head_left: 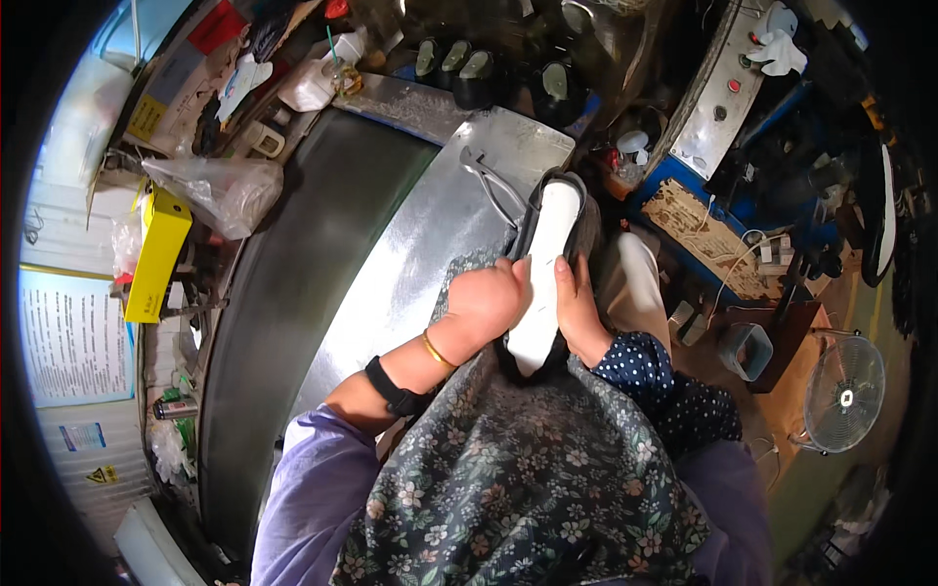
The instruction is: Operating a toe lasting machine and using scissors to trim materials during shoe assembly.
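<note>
A yellow box (156,256) stands far left beyond the dark belt (293,283). On the steel tabletop (410,254), bare toward its left edge, the left hand (486,303) is closed on a black shoe (547,264), sole up; the right hand (576,308) clasps its right side at the tabletop's right edge.

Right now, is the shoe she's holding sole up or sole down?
Sole up. The shoe shows its whole pale sole to the camera, with the left hand and right hand gripping its sides over the metal table.
</note>
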{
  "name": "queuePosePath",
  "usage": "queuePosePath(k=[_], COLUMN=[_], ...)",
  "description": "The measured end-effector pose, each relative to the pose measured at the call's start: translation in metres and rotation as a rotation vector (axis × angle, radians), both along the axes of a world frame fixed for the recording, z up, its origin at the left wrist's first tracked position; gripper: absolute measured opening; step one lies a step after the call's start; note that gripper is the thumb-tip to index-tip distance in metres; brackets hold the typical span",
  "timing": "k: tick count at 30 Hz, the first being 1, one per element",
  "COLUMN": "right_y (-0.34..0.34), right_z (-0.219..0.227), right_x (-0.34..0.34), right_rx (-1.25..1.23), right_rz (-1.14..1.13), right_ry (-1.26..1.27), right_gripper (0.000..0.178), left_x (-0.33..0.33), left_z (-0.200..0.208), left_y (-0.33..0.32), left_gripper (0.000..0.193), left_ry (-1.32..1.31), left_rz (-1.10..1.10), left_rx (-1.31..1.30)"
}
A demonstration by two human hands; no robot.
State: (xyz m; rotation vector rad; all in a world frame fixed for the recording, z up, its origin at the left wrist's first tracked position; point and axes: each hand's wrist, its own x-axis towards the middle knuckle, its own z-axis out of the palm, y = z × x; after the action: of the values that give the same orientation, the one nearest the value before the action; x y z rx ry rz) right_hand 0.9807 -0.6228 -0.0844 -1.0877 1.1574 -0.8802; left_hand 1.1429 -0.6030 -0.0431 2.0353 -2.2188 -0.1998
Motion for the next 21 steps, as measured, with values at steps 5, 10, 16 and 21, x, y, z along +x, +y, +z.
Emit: queuePosePath(k=[5,10,16,21], right_y=[0.010,-0.030,-0.154,-0.168], right_z=[-0.017,0.005,0.178,0.255], right_x=[-0.009,-0.050,-0.241,-0.409], right_rx=[0.010,0.006,-0.556,-0.501], right_rz=[0.049,0.359,0.079,-0.507], right_ry=[0.024,0.242,0.792,1.679], right_gripper=[0.081,0.084,0.028,0.067], left_x=[0.000,0.003,0.078,0.107], left_z=[0.005,0.014,0.036,0.039], left_y=[0.035,0.046,0.040,0.075], left_gripper=[0.065,0.089,0.074,0.095], left_ry=[0.618,1.602,1.534,0.142], left_rz=[0.008,0.201,0.289,0.049], left_rx=[0.318,0.564,0.341,0.162])
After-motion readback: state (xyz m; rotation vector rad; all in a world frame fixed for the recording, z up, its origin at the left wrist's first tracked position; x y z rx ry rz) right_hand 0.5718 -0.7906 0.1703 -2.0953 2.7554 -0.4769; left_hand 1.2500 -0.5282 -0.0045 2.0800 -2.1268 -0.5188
